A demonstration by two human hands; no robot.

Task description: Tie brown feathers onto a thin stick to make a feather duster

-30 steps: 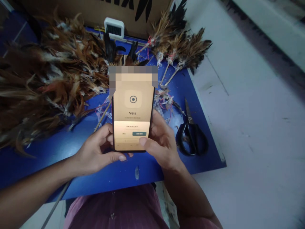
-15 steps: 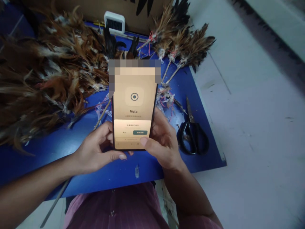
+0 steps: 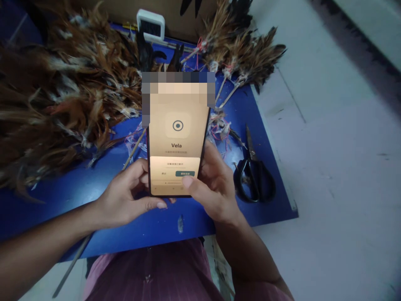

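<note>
A smartphone (image 3: 173,138) is held upright over the table's front, its lit screen facing me with a round icon, the word "Vela" and a green button low on the right. My left hand (image 3: 125,194) grips its lower left edge, thumb along the bottom and fingers partly hidden behind. My right hand (image 3: 217,188) holds the lower right side, with its thumb over the screen just below the green button. The top of the phone is blurred by blocks. Behind it lie bits of clear plastic and pink string (image 3: 221,125).
Brown feather bundles (image 3: 78,75) cover the left of the blue table (image 3: 131,234). Feather bundles on sticks (image 3: 247,58) lie at the back right. Black-handled scissors (image 3: 253,175) rest right of my right hand. A white digital display (image 3: 151,25) stands at the back near a cardboard box (image 3: 178,25).
My right thumb has moved slightly up and left toward the green button. The phone's top has tilted a little to the right. Both hands keep their hold.
</note>
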